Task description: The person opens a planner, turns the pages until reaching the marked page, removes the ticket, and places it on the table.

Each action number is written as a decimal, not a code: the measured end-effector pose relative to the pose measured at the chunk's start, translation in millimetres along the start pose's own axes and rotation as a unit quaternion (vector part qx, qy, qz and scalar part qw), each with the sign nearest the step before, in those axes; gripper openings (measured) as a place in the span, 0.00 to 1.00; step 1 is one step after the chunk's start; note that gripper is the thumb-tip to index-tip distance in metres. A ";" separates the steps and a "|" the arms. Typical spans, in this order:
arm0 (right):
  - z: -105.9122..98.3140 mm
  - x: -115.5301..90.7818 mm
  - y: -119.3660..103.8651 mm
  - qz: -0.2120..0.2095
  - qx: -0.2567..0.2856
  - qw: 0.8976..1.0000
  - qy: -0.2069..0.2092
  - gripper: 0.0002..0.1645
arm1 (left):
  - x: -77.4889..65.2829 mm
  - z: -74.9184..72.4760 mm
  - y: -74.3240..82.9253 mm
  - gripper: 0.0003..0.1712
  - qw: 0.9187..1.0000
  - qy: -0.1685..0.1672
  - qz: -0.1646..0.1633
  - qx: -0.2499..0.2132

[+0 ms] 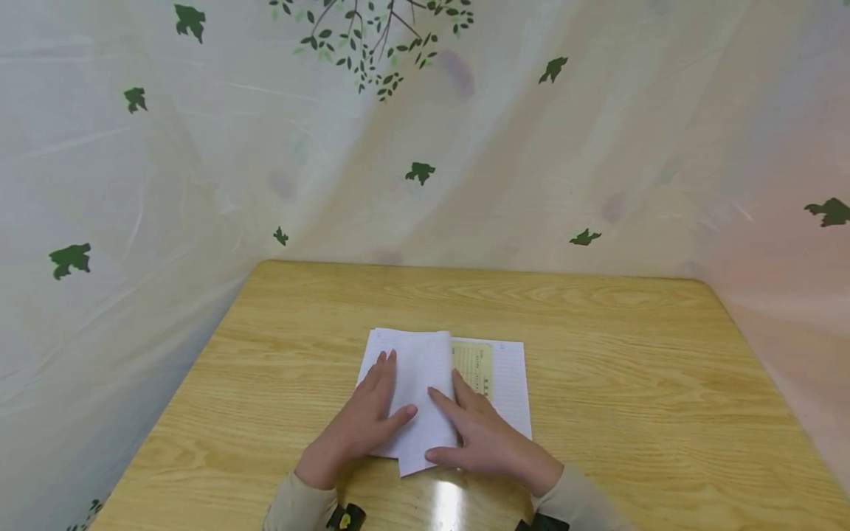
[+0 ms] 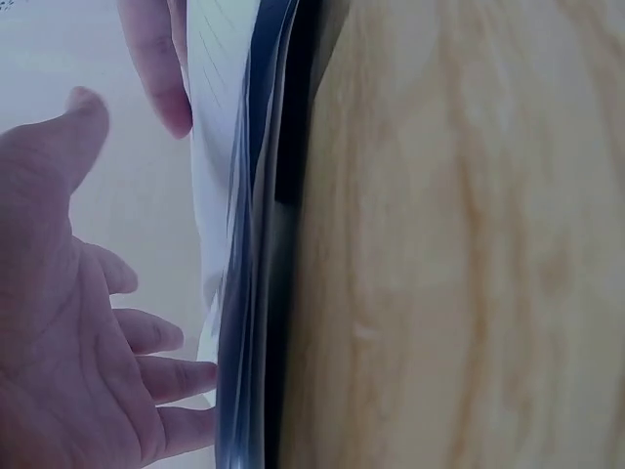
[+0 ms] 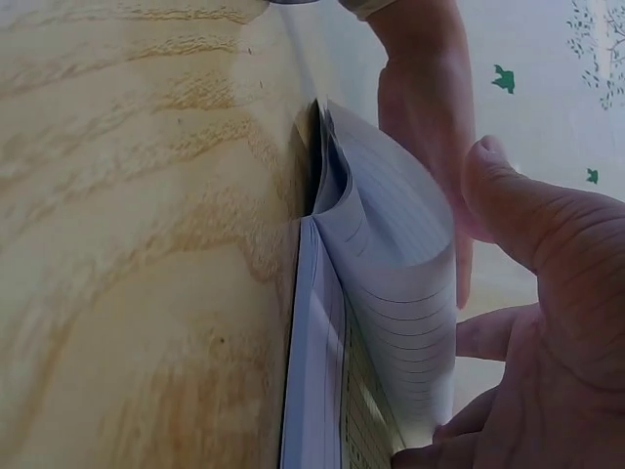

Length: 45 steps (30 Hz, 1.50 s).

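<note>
A lined notebook (image 1: 511, 380) lies spread on the table, with a pale yellow printed sheet (image 1: 474, 358) on its right-hand side. One white page (image 1: 421, 369) is bent over leftward; in the right wrist view this ruled page (image 3: 400, 303) bulges in a loose curl. My left hand (image 1: 365, 413) rests on the left part of the paper with fingers extended and thumb spread. Against the bend of the page, my right hand (image 1: 481, 435) has its fingers stretched out, fingertips right at the paper. The yellow sheet is partly covered by the bent page and right hand.
The wooden table (image 1: 631, 354) extends around the notebook on all sides. Behind it hangs a pale cloth (image 1: 505, 147) with green leaf and bird-like prints. Light glares off the tabletop near its front.
</note>
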State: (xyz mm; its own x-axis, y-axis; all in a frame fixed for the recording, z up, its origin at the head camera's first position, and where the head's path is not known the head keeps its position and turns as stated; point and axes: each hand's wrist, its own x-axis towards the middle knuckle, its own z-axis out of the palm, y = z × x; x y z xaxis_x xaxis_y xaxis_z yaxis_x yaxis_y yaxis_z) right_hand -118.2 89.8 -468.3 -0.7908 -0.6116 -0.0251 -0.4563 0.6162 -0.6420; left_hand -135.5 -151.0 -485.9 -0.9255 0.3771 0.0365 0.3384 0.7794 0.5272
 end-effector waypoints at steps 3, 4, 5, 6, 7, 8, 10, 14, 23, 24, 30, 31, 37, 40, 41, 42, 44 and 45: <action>1.7 0.2 1.1 -0.004 -0.005 1.000 -0.003 0.54 | -0.2 0.4 1.2 0.53 1.000 -0.005 -0.007 0.008; 2.3 0.4 1.6 -0.005 -0.007 1.000 -0.005 0.54 | -0.3 0.3 1.7 0.54 1.000 -0.007 -0.009 0.010; 2.7 0.5 1.9 -0.006 -0.007 1.000 -0.008 0.54 | -0.4 0.3 2.1 0.54 1.000 -0.009 -0.009 0.012; 3.1 0.6 2.3 -0.006 -0.010 1.000 -0.012 0.55 | -0.5 0.2 2.5 0.54 1.000 -0.010 -0.008 0.015; 3.3 0.7 2.5 -0.005 -0.012 1.000 -0.015 0.55 | -0.7 0.0 2.8 0.54 1.000 -0.013 -0.007 0.018; 3.8 0.8 3.1 -0.004 -0.014 1.000 -0.019 0.55 | -0.9 -0.2 3.1 0.55 1.000 -0.014 -0.006 0.021; 4.1 1.0 3.4 -0.001 -0.019 0.999 -0.028 0.55 | -1.1 -0.2 3.3 0.55 1.000 -0.015 -0.002 0.026; 5.3 1.2 4.4 -0.006 -0.033 0.999 -0.034 0.54 | -1.4 0.1 3.0 0.53 0.999 -0.015 0.004 0.032; 8.7 1.3 7.3 -0.018 -0.071 0.997 -0.035 0.51 | -1.0 1.7 2.0 0.49 0.999 -0.017 0.026 0.045; 8.9 1.3 7.3 -0.018 -0.073 0.997 -0.036 0.51 | -1.0 1.9 2.0 0.49 0.998 -0.017 0.029 0.048; 10.4 1.4 8.0 -0.014 -0.088 0.995 -0.043 0.48 | -0.5 2.1 2.8 0.46 0.996 -0.030 0.042 0.072; 10.6 1.4 8.1 -0.014 -0.088 0.995 -0.044 0.47 | -0.4 1.9 3.0 0.46 0.996 -0.036 0.040 0.075; 10.6 1.2 8.0 -0.018 -0.093 0.995 -0.042 0.44 | -0.4 0.3 4.3 0.46 0.994 -0.067 0.023 0.079; 10.4 1.2 8.3 -0.021 -0.096 0.994 -0.040 0.43 | -0.5 -0.5 5.2 0.47 0.994 -0.072 0.019 0.081; 10.3 1.1 8.3 -0.021 -0.097 0.994 -0.040 0.43 | -0.6 -0.6 5.4 0.47 0.994 -0.074 0.018 0.081; 10.3 1.2 8.5 -0.020 -0.095 0.994 -0.041 0.43 | -0.6 -0.6 5.4 0.47 0.994 -0.075 0.017 0.082; 10.1 1.3 8.5 -0.015 -0.088 0.995 -0.039 0.44 | -0.5 -1.0 5.6 0.47 0.993 -0.077 0.014 0.083; 10.0 1.4 8.6 -0.011 -0.084 0.996 -0.036 0.44 | -0.5 -1.1 5.5 0.47 0.993 -0.077 0.013 0.084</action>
State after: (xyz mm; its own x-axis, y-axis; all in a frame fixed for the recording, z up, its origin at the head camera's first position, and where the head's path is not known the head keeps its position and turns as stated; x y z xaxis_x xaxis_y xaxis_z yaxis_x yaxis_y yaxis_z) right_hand -119.1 89.3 -481.5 -0.7512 -0.6562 -0.0706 -0.5401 0.6727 -0.5057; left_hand -133.4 -147.4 -482.0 -0.8827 0.4613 -0.0893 0.3982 0.8353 0.3792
